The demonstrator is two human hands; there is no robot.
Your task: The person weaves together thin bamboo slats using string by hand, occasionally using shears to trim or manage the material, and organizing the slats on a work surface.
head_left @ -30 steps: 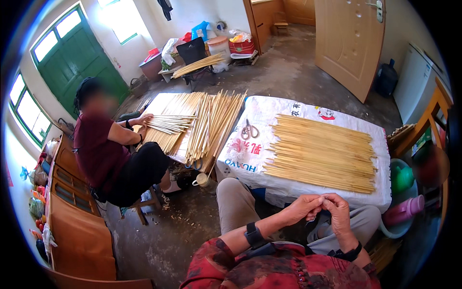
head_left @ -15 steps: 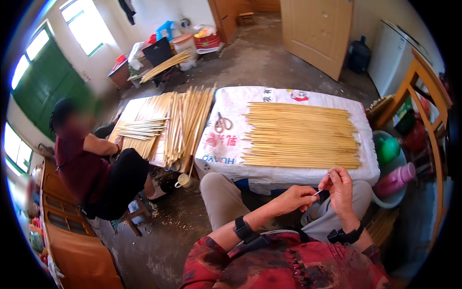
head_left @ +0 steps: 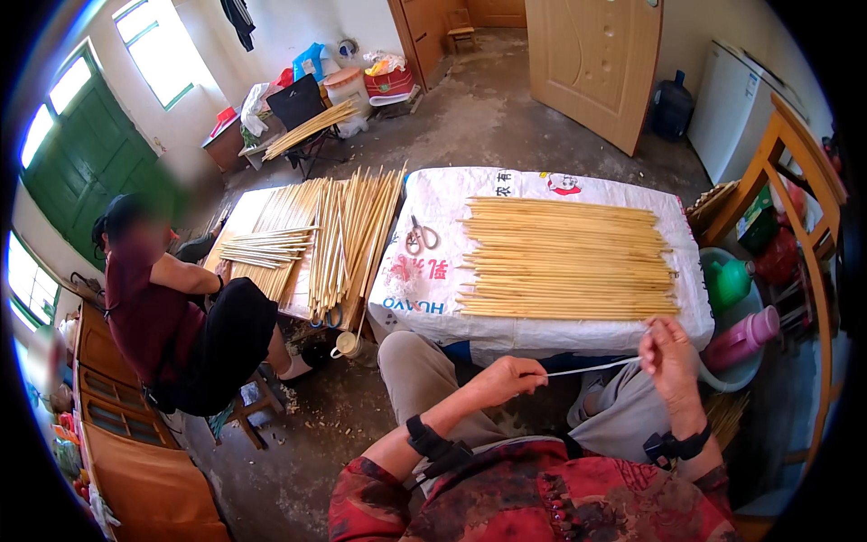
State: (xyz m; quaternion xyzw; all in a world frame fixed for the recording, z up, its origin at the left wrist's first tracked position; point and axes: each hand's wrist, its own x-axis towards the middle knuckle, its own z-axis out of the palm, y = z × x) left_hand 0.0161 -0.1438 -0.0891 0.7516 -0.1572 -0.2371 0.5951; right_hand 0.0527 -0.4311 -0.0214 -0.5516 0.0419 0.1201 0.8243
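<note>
Between my hands a thin white cord [head_left: 591,369] is stretched nearly straight over my lap. My left hand [head_left: 506,379] is closed, pinching one end of it. The other end runs into the closed fingers of my right hand [head_left: 670,358], near the table's front edge. Just beyond, a flat row of many thin yellow stalks [head_left: 564,257] lies side by side on a white woven sack [head_left: 442,190] spread over the table. Scissors with reddish-brown handles [head_left: 421,237] rest on the sack left of the stalks.
A person in a dark red top [head_left: 158,298] sits at left by a board heaped with stalks [head_left: 357,226]. A beige mug [head_left: 347,343] stands near my left knee. To the right are a basin [head_left: 727,379], a pink bottle [head_left: 745,336] and a wooden chair frame [head_left: 804,217].
My hands have moved apart, the left one leftward and the right one rightward. A longer stretch of the white cord now shows between them.
</note>
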